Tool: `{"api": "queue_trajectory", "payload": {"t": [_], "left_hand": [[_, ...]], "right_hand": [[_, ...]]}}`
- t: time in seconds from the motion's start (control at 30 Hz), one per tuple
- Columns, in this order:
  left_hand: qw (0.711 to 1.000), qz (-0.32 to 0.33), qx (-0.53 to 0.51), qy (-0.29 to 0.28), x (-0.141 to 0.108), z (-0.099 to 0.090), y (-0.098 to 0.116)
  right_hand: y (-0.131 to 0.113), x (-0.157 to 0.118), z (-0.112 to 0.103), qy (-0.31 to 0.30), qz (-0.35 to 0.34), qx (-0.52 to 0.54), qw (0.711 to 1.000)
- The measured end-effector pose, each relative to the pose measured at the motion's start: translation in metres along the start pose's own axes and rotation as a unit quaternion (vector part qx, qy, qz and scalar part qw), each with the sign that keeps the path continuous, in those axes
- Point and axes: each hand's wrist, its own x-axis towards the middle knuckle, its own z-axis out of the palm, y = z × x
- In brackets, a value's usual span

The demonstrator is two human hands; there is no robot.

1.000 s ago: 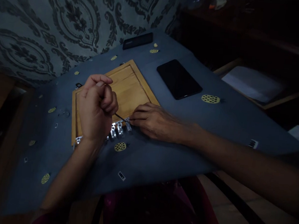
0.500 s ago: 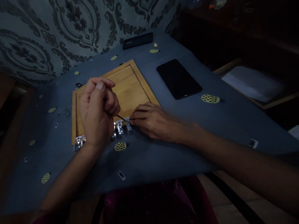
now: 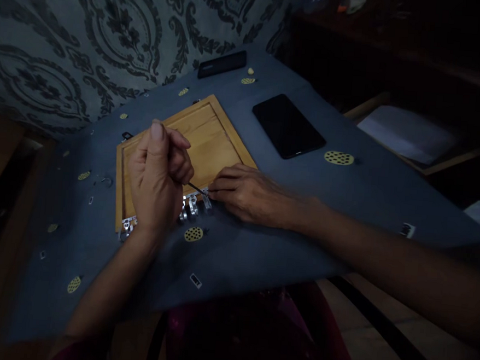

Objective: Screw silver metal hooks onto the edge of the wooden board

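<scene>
A wooden board [image 3: 208, 139] with a raised frame lies on the table, and a metal strip with several silver hooks [image 3: 193, 205] runs along its near edge. My left hand [image 3: 158, 180] is closed around a tool, probably a screwdriver; its handle is hidden in the fist. The thin dark screwdriver shaft [image 3: 197, 188] slopes down to the strip's right end. There my right hand [image 3: 255, 196] rests at the board's near right corner, fingers pressed together beside the shaft's tip. What those fingertips pinch is hidden.
A black phone [image 3: 288, 126] lies right of the board, and a dark phone-shaped case [image 3: 222, 64] behind it. A loose hook [image 3: 104, 180] is to the left. The blue tablecloth [image 3: 255, 258] has pineapple prints. A patterned curtain [image 3: 123, 24] hangs behind; an open drawer [image 3: 442, 161] is at right.
My left thumb has lifted and straightened upward, and the fist has turned slightly around the screwdriver. My right hand stays at the board's corner.
</scene>
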Motion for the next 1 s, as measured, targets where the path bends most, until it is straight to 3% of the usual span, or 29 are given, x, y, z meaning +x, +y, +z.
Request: {"api": "queue_trajectory", "payload": {"t": [0.17, 0.47, 1.0], "left_hand": [[1.0, -0.016, -0.005, 0.016, 0.003, -0.002, 0.0], [0.999, -0.009, 0.033, -0.025, -0.011, 0.005, 0.007], [0.997, -0.021, -0.022, -0.078, -0.003, -0.002, 0.003]], "right_hand": [[-0.001, 0.0, -0.002, -0.005, 0.002, -0.001, 1.0], [0.001, -0.001, 0.002, 0.006, 0.0, -0.003, 1.0], [0.001, -0.001, 0.003, 0.012, -0.01, -0.008, 1.0]]}}
